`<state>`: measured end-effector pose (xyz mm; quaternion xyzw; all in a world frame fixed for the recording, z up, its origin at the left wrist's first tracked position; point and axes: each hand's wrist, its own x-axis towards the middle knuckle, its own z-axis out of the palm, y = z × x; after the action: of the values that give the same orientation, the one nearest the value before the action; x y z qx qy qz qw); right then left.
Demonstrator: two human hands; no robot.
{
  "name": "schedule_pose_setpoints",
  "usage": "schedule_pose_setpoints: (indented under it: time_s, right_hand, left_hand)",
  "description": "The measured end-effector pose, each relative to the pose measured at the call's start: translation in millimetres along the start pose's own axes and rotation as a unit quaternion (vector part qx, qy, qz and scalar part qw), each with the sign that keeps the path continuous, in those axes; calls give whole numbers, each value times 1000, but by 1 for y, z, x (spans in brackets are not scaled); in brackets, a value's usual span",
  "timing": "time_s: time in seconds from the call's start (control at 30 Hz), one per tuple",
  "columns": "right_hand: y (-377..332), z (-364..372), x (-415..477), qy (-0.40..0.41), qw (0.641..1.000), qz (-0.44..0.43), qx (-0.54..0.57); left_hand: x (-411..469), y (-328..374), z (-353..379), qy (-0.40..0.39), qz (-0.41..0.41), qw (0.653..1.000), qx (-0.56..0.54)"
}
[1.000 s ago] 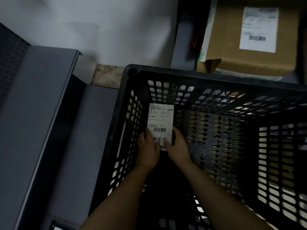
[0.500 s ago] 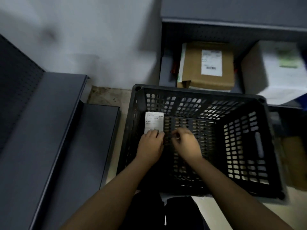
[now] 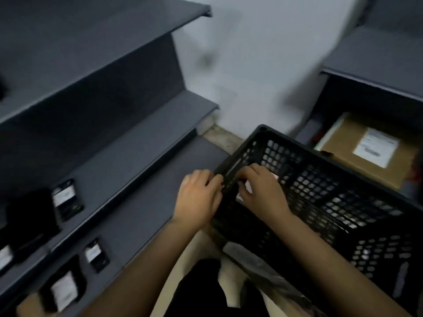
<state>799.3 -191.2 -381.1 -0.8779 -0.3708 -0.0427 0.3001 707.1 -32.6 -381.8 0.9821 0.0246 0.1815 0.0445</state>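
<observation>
A black perforated plastic crate [image 3: 338, 202] stands on the floor at the right. My left hand [image 3: 198, 197] is outside its left wall, fingers curled against the rim. My right hand [image 3: 263, 193] reaches inside the same wall, fingers curled over a dark packet with a white label [image 3: 248, 188]; only slivers of the label show under the hand. The picture is blurred by motion.
Grey metal shelves [image 3: 128, 156] step down on the left, with several black labelled packets [image 3: 66, 199] on the lower levels. A brown cardboard box with a white label [image 3: 366, 152] lies under another shelf at the right. A white wall [image 3: 251, 65] is behind.
The view swung left and up. Both hands shifted from the crate's middle to its left wall; the left hand is now outside the crate, and the label is almost covered.
</observation>
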Motion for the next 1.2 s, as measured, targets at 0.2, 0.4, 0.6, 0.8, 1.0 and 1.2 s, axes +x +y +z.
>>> schedule_pose_setpoints:
  time_s: [0.2, 0.4, 0.6, 0.8, 1.0, 1.2]
  right_hand:
    - [-98, 26, -14, -61, 978, -187, 73]
    - [-225, 65, -61, -149, 930, -305, 141]
    - [-372, 95, -134, -198, 858, -435, 190]
    - [-524, 126, -233, -231, 784, -531, 224]
    - [-670, 150, -326, -244, 725, -595, 248]
    - [-787, 180, -384, -259, 670, -646, 258]
  left_hand:
    - [-110, -11, -75, 36, -193, 975, 102]
    - [-246, -20, -150, 78, -344, 915, 194]
    - [-395, -16, -225, 122, -459, 838, 268]
    - [-555, -13, -301, 136, -541, 761, 331]
    - [-686, -20, -383, 132, -572, 711, 388]
    - [-784, -43, -444, 128, -596, 656, 444]
